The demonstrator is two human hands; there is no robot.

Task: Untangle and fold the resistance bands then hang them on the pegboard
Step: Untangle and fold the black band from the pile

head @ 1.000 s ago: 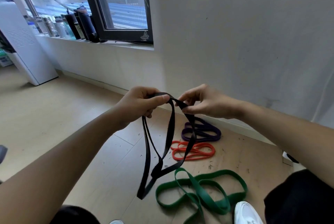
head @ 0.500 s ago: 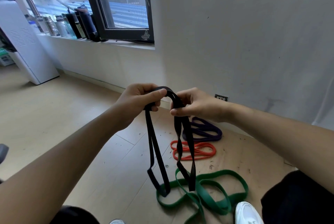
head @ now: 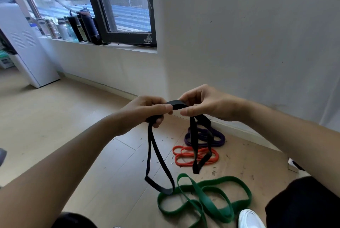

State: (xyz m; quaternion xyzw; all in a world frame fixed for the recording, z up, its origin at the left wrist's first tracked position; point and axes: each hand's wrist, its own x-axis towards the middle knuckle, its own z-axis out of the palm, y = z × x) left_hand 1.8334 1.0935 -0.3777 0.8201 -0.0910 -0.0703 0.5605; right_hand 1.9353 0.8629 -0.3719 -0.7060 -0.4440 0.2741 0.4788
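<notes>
A white shoe [head: 250, 218] sits nearest on the pale wooden floor [head: 73, 126]. Just beside it a wide green flat rubber band [head: 204, 198] lies in overlapping loops. Above the floor, the left hand [head: 147, 109] and right hand [head: 204, 104] are close together, each pinching the top of a black flat resistance band [head: 176, 104], whose two long loops hang down. Beyond lie a thin orange band [head: 185, 156], then a purple band [head: 219, 137] near the wall. Dark bottles [head: 81, 27] line the far windowsill.
</notes>
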